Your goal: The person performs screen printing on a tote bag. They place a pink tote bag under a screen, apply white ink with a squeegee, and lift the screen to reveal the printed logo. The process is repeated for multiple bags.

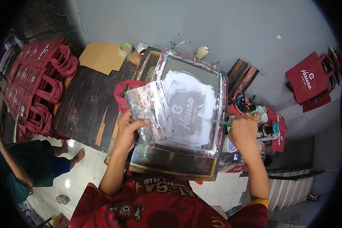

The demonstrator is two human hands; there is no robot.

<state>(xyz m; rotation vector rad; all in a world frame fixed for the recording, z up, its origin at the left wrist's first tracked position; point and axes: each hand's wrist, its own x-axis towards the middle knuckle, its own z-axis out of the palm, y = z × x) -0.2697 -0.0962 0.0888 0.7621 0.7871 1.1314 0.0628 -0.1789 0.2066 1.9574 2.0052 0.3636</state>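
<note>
My left hand [126, 131] grips a wide squeegee [150, 114], its flat body smeared with white, grey and reddish ink, tilted over the left side of a screen-printing frame [161, 62]. White ink [207, 100] spreads across the mesh around a stencilled logo. In my right hand [243, 131], closed, is a thin green-handled tool [225, 123] pointing left over the frame's right edge; its tip is blurred, so its kind is unclear. Red fabric handles [119, 95] stick out from beside the frame at the left.
Stacked red tote bags [30, 83] lie at the left. Cardboard [100, 57] and a tape roll [125, 48] rest on the dark table [89, 100]. Ink pots [260, 116] crowd the right. Red bags [309, 78] hang on the wall. Another person [30, 163] stands at lower left.
</note>
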